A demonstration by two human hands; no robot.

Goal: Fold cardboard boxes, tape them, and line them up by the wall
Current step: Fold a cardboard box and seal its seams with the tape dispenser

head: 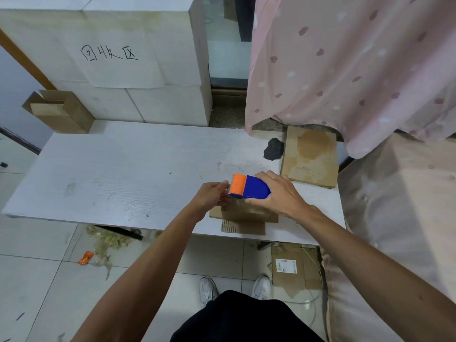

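Taping looks barely begun: the right hand (pixel 278 191) wraps around the blue tape dispenser (pixel 254 187) just above a small folded cardboard box (pixel 246 213) at the near edge of the table (pixel 123 169), while the left hand (pixel 213 195) pinches at its orange toothed end (presumably the tape's tail, too clear to see). One open carton (pixel 59 112) stands by the far wall, and a flat cardboard stack (pixel 311 156) on the table's right still needs folding

Right hand (pixel 278 193): grips blue-and-orange tape dispenser (pixel 249 187) above small cardboard box (pixel 243 214).
Left hand (pixel 213 193): fingers at dispenser's orange end.
Table (pixel 123 164): white; flat cardboard (pixel 311 156) at its far right.
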